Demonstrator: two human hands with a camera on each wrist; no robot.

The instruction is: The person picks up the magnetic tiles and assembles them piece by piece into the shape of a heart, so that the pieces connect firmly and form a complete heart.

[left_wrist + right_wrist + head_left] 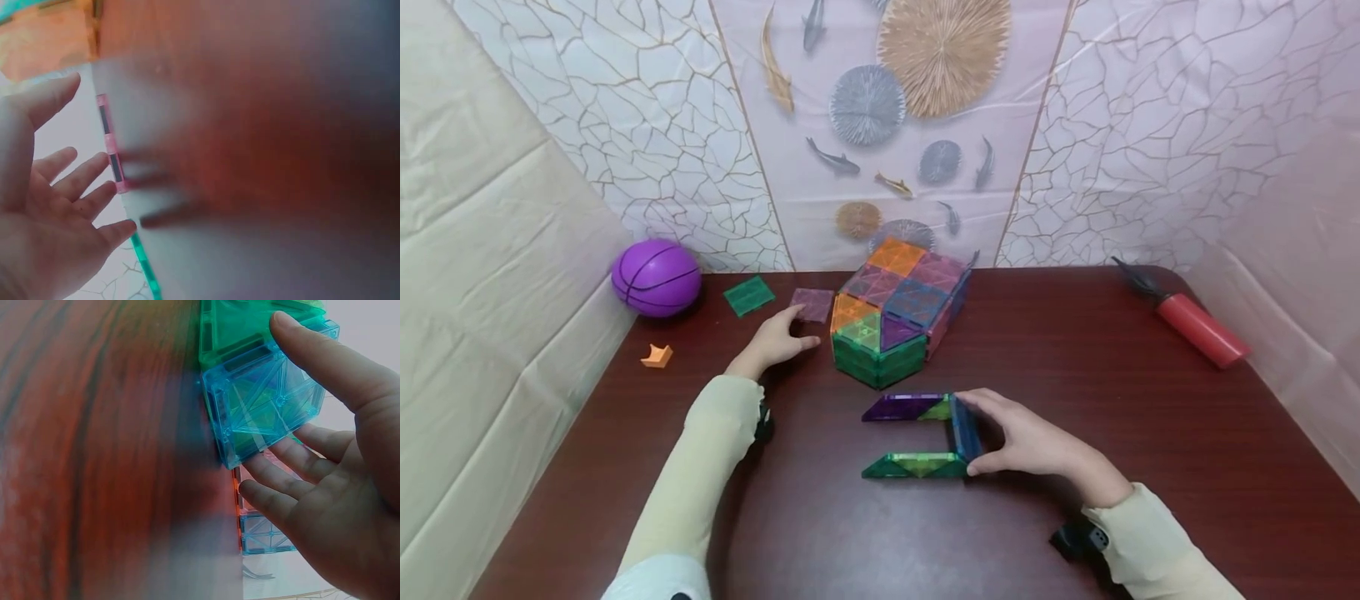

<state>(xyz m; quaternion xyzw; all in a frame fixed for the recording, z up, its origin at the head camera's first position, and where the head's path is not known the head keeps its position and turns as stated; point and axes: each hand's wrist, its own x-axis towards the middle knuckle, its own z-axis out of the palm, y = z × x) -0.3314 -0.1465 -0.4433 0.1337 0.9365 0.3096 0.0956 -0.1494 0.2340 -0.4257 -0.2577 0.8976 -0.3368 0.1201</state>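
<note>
My left hand [775, 340] reaches over the table beside a flat pink magnetic tile [812, 305], its fingers at the tile's near left edge and the thumb apart. In the left wrist view, the fingers lie close to the pink tile [112, 144]; contact is hard to tell. With thumb and fingers at opposite ends, my right hand [1026, 437] holds an upright blue magnetic tile [965, 427]. That tile joins a purple wall [902, 407] and a green wall [917, 465] into a U open to the left. Behind stands a closed multicoloured tile structure [887, 308].
A green tile [749, 296] lies flat at the back left, near a purple ball [657, 278]. A small orange piece [657, 357] sits at the left. At the far right lies a red hand pump [1202, 329] with a black end.
</note>
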